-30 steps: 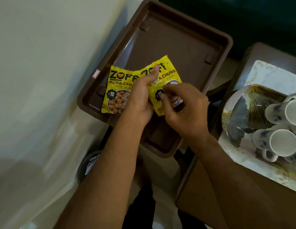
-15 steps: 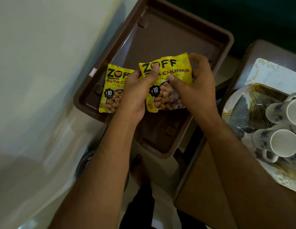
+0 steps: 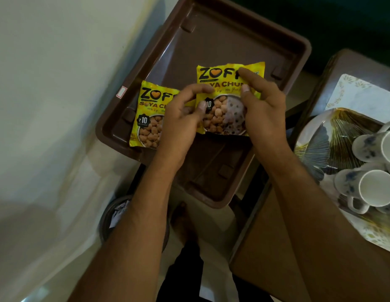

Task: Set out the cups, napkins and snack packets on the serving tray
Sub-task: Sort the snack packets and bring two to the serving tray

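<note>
A brown serving tray (image 3: 298, 46) stands in front of me. One yellow soya chunks snack packet (image 3: 149, 114) lies flat at the tray's left side. A second, identical packet (image 3: 222, 83) sits near the tray's middle, held between both hands. My left hand (image 3: 181, 120) pinches its left edge with curled thumb and forefinger and also covers the first packet's right part. My right hand (image 3: 263, 107) holds its right side, forefinger and thumb on top. Two white cups (image 3: 375, 188) with blue flowers lie on their sides at the far right.
The cups rest on a gold fan-patterned plate (image 3: 320, 144), on a white patterned mat (image 3: 364, 92), on a brown side table (image 3: 266, 247). A pale wall (image 3: 59, 105) runs along the left. A dark round bin (image 3: 112, 216) stands on the floor below the tray.
The second packet has moved right and farther into the tray, away from the first one. My right hand's fingers came from behind its right edge to on top of it.
</note>
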### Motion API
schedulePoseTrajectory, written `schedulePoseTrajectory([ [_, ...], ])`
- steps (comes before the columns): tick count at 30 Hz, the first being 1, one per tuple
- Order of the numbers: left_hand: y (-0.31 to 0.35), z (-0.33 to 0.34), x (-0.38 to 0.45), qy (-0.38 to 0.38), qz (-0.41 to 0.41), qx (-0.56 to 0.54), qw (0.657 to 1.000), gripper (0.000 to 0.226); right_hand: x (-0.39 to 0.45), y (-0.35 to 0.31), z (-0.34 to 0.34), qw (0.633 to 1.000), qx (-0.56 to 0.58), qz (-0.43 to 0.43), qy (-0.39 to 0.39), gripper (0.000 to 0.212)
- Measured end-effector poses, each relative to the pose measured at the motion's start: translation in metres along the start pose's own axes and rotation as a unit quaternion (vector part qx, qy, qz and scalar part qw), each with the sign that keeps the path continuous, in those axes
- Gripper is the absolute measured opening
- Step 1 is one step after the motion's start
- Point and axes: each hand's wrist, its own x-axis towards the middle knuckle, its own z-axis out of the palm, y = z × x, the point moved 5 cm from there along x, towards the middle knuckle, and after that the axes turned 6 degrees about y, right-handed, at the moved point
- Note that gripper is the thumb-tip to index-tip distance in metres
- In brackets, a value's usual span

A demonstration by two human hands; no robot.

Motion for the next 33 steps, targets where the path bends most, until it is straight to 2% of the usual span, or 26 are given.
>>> schedulePoseTrajectory([
  [1, 0.001, 0.0, 0.001, -0.026, -0.009, -0.019, 0.999, 0.036, -0.001, -0.003, 0.001, 1.0, 0.001, -0.005, -0.012, 0.036],
  [4, 0.002, -0.002, 0.004, -0.086, -0.016, -0.03, 0.996, 0.067, -0.003, -0.008, 0.0, 0.999, -0.001, -0.031, -0.036, 0.041],
  [6, 0.004, -0.003, 0.006, -0.113, -0.011, -0.051, 0.992, 0.08, -0.003, -0.009, -0.003, 0.999, 0.009, -0.025, -0.029, 0.039],
  [9, 0.006, -0.002, 0.005, -0.123, -0.008, -0.079, 0.989, 0.084, -0.002, -0.006, -0.005, 0.999, 0.036, -0.007, -0.012, 0.035],
  [13, 0.005, 0.0, 0.002, -0.12, -0.01, -0.077, 0.99, 0.086, 0.001, 0.002, -0.005, 0.993, 0.095, 0.065, 0.003, 0.031],
  [19, -0.003, 0.001, 0.001, -0.105, -0.033, -0.081, 0.991, 0.093, 0.0, 0.002, -0.004, 0.997, 0.055, 0.029, 0.036, 0.029],
  [22, -0.002, 0.0, 0.002, -0.085, -0.006, -0.017, 0.996, 0.092, 0.0, -0.003, -0.007, 0.998, -0.027, -0.01, 0.051, 0.03],
  [25, 0.002, 0.001, 0.004, -0.06, 0.044, 0.095, 0.993, 0.089, -0.001, -0.004, -0.004, 0.988, -0.136, -0.052, 0.043, 0.036],
  [29, 0.005, 0.004, -0.002, -0.019, 0.124, 0.263, 0.957, 0.087, -0.006, -0.004, 0.0, 0.963, -0.256, -0.081, 0.026, 0.041],
  [33, -0.001, 0.011, -0.014, -0.005, 0.15, 0.326, 0.934, 0.082, -0.01, -0.005, 0.001, 0.952, -0.295, -0.08, 0.016, 0.042],
])
